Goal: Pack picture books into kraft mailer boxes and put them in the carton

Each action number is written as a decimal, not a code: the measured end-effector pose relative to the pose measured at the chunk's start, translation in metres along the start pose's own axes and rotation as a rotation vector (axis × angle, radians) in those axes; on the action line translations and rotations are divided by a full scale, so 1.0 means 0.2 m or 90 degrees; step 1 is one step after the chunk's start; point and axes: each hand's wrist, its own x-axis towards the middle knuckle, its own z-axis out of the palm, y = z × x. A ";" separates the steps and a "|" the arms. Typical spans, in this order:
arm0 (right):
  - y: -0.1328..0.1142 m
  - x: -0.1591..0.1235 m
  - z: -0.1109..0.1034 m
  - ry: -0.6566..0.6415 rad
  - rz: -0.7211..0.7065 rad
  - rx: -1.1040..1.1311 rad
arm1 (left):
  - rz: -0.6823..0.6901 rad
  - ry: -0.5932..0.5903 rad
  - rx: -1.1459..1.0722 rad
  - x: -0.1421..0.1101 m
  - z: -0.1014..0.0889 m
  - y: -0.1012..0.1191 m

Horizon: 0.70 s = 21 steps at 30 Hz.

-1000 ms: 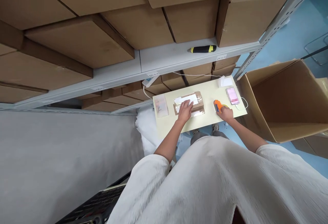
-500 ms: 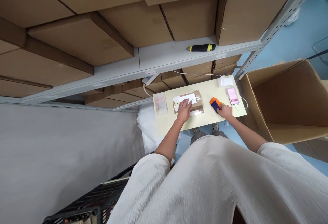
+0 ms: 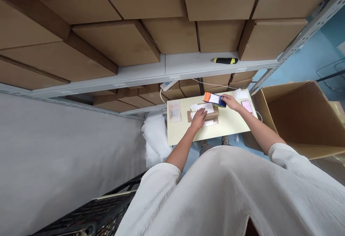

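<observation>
My left hand [image 3: 198, 118] lies with fingers stretched out on a white paper slip [image 3: 207, 108], which rests on a small brown cardboard box [image 3: 215, 114]. Clear, shiny tape shows at the box's edges. In my right hand [image 3: 231, 101] is a long orange and dark-blue handheld object [image 3: 215, 99] with a pale middle; its exact kind cannot be made out. My fingers close round its dark-blue end, and its orange end points left, over the far edge of the box. Both hands are above the pale yellow table [image 3: 179, 132].
A phone with a pink screen [image 3: 247, 106] lies at the table's right, and a clear plastic container [image 3: 175, 111] at its left. A black-and-yellow utility knife [image 3: 225, 60] rests on the shelf [image 3: 188, 62]. A large open carton [image 3: 302, 110] stands right; a black crate [image 3: 107, 210] is lower left.
My right hand has lifted the orange and dark-blue object and swung it left, from the table's right part to above the box. My left hand stays on the slip. The view has shifted slightly.
</observation>
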 end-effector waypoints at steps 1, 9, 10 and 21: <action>-0.03 0.03 0.03 -0.013 0.002 0.010 | 0.002 0.002 0.003 0.00 -0.01 -0.01; -0.05 0.11 0.18 -0.059 0.047 -0.114 | -0.047 0.052 0.033 -0.10 -0.12 -0.06; -0.05 0.11 0.17 -0.053 0.048 -0.151 | -0.047 0.054 0.034 -0.11 -0.13 -0.07; -0.05 0.09 0.08 -0.103 -0.031 -0.498 | -0.061 -0.002 0.103 -0.11 -0.20 -0.06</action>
